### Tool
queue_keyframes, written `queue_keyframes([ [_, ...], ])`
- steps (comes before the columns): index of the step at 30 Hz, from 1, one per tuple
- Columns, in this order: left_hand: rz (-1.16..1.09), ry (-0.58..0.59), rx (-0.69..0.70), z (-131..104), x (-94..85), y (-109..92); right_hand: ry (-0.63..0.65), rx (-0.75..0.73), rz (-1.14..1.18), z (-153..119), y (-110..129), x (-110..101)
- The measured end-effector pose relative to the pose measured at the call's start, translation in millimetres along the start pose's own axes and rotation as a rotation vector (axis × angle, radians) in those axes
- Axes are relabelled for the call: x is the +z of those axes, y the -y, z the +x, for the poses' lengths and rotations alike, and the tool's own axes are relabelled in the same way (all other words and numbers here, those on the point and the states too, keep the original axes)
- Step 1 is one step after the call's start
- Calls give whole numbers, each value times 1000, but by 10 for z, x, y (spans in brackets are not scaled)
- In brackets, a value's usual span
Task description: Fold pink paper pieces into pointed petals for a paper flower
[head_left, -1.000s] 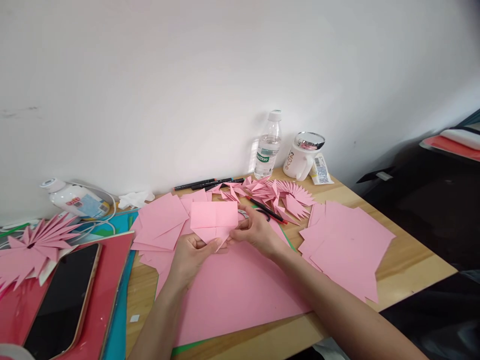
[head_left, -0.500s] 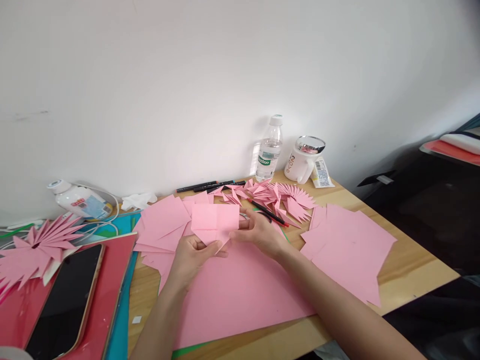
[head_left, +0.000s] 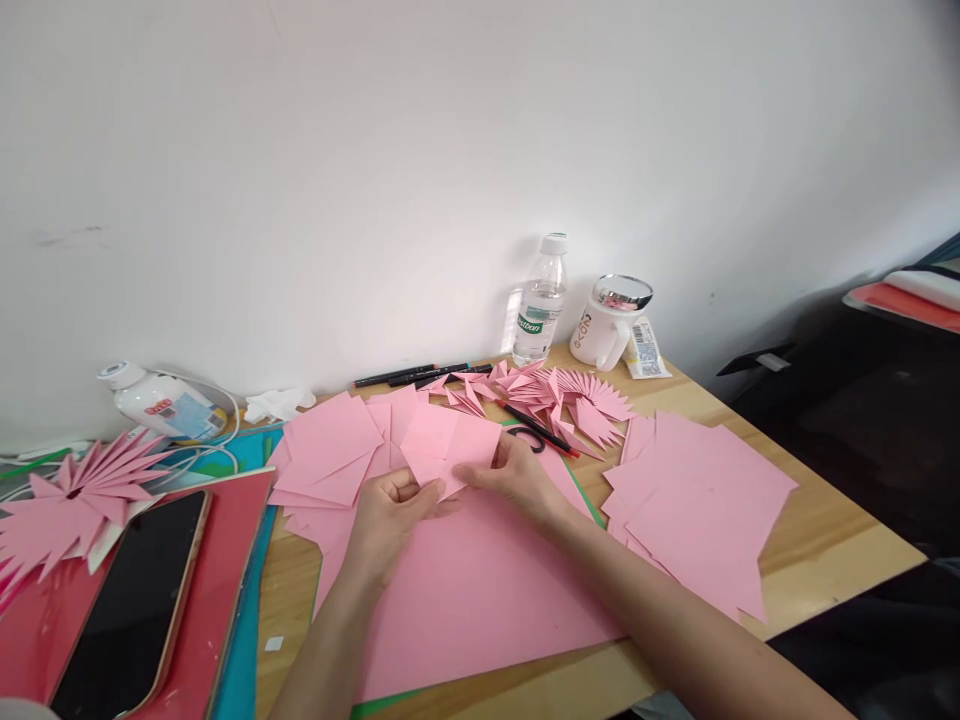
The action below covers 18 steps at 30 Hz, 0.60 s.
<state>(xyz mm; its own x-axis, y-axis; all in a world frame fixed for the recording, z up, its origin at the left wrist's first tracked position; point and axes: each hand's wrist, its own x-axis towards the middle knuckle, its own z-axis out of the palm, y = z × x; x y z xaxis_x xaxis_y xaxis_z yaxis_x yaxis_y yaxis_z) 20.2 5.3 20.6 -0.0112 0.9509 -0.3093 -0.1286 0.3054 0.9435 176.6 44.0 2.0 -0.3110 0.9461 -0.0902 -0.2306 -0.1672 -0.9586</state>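
A small pink sheet of paper (head_left: 448,438) with crease lines is held up between both hands, its lower edges coming to a point. My left hand (head_left: 394,510) pinches its lower left part between thumb and fingers. On the lower right side, my right hand (head_left: 517,480) grips it, thumb in front and fingers behind. Beneath the hands lies a large pink sheet (head_left: 495,590) with green showing at its edges. Loose pink paper pieces (head_left: 326,450) are piled to the left, and more pink sheets (head_left: 705,500) overlap on the right.
Behind the hands are folded pink pieces (head_left: 577,395), black pens (head_left: 420,374), scissors (head_left: 529,436), a water bottle (head_left: 540,310) and a white mug (head_left: 600,330). At left lie a phone (head_left: 135,600), a pink paper pinwheel shape (head_left: 82,490) and a white bottle (head_left: 165,403).
The small pink sheet has turned clockwise and shifted slightly right in my hands. My right hand has moved a little down and closed more on its right side.
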Motion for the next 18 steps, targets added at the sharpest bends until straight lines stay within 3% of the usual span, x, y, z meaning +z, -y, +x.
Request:
queue_keyframes([
  [6, 96, 19, -30, 20, -15, 10, -68, -44, 32, 4, 99, -98],
  [11, 24, -75, 54, 46, -26, 19, 122, 45, -12, -8, 72, -74],
  [13, 95, -135, 83, 41, -28, 21, 171, 85, -45, -15, 59, -67],
  [18, 291, -137, 150, 17, -7, 31, 88, 153, -26, -23, 34, -47],
])
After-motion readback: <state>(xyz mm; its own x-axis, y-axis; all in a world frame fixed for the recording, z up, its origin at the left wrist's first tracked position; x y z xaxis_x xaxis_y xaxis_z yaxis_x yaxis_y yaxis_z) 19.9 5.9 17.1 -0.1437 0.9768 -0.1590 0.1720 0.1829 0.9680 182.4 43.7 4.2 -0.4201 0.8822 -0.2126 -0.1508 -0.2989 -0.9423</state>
